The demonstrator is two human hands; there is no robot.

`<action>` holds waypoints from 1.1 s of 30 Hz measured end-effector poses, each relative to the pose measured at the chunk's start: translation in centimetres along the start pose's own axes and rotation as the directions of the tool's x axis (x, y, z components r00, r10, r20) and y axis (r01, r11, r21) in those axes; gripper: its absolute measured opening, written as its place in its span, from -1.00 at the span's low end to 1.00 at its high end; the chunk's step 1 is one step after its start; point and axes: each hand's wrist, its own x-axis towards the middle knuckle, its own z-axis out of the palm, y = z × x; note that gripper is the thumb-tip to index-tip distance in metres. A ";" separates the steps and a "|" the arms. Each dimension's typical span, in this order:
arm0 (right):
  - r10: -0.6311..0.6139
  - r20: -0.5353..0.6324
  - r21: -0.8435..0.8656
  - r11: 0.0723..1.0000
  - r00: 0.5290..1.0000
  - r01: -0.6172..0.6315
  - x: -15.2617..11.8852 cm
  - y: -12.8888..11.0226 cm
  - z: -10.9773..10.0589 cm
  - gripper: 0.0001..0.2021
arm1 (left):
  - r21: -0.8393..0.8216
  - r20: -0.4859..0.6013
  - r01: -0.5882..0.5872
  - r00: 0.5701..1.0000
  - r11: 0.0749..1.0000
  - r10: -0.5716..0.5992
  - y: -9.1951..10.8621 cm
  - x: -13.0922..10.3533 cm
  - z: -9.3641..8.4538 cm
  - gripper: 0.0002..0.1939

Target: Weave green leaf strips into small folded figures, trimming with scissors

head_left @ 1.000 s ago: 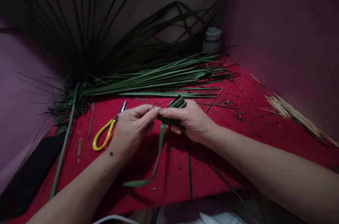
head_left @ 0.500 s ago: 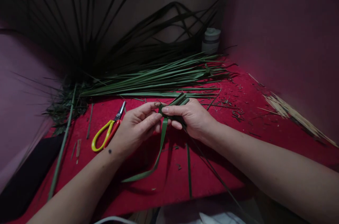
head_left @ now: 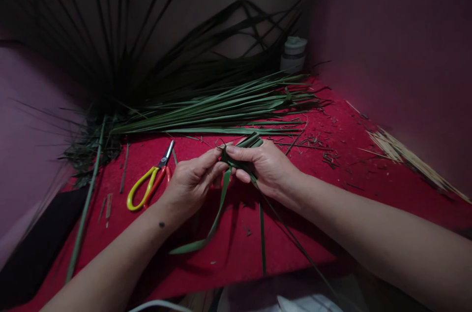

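Between my two hands is a small piece of folded green leaf strips, with one loose strip hanging down and curling left toward the table's front. My right hand is closed around the folded part, its thumb pressed on top. At the piece's left end, my left hand pinches with thumb and fingers; the exact spot it grips is partly hidden. A thin strand trails from under my right hand toward the lower right. Scissors with yellow and red handles lie just left of my left hand, blades pointing away.
A pile of long green leaves spans the back of the red-covered table. Pale thin sticks lie at the right among scraps. A lidded white container stands at the back. A long stalk and a black object are left.
My left hand has shifted slightly, its wrist turning and moving a little right, uncovering more of the red scissor handle. Both hands keep hold of the folded leaf piece.
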 end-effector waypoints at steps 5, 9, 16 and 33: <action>0.006 0.051 -0.079 0.997 0.999 -0.002 -0.1 0.2 -0.2 -0.85 | 0.081 -0.001 -0.024 1.000 0.996 0.024 -0.5 0.2 0.1 -0.76; 0.010 0.083 -0.136 0.991 0.996 0.001 -0.1 0.3 -0.2 -0.83 | 0.056 -0.028 0.048 0.999 0.997 -0.046 -0.4 0.3 0.2 -0.80; -0.044 0.165 -0.158 0.985 0.985 0.070 0.1 0.2 -0.5 -0.87 | -0.136 -0.005 0.287 0.957 0.948 -0.290 1.5 0.4 0.3 -0.69; -0.069 0.114 -0.294 0.951 0.991 0.100 0.3 -0.7 -0.5 -0.88 | -0.365 0.158 0.370 0.929 0.855 -0.334 0.4 0.7 -0.1 -0.50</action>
